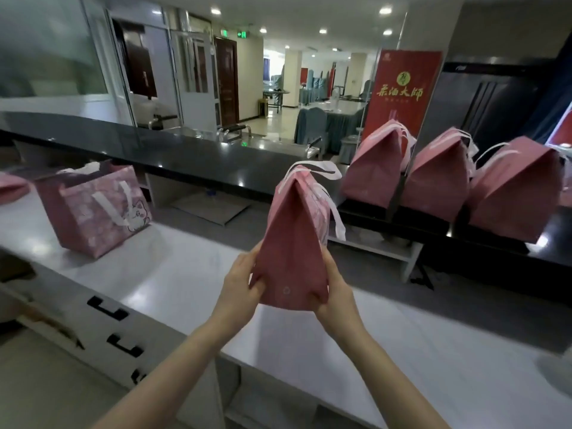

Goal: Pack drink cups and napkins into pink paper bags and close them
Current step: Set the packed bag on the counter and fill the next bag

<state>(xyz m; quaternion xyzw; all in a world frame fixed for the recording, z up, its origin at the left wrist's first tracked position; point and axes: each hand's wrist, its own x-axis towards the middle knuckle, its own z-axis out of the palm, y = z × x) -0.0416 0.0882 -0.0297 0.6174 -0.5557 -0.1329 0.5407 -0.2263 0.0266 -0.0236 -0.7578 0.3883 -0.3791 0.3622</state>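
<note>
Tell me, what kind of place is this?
Probably a restaurant's takeaway counter: closed pink bags line the dark counter, a red banner stands behind, and cloth-covered tables fill the hall beyond. The left hand and right hand hold a pink bag.

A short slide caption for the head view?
Left hand and right hand hold a closed pink paper bag at the white counter.

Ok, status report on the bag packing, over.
Left hand and right hand grip closed pink bag at its base. Three closed bags on black ledge ahead. Open cat-print bag on white counter, left.
</note>
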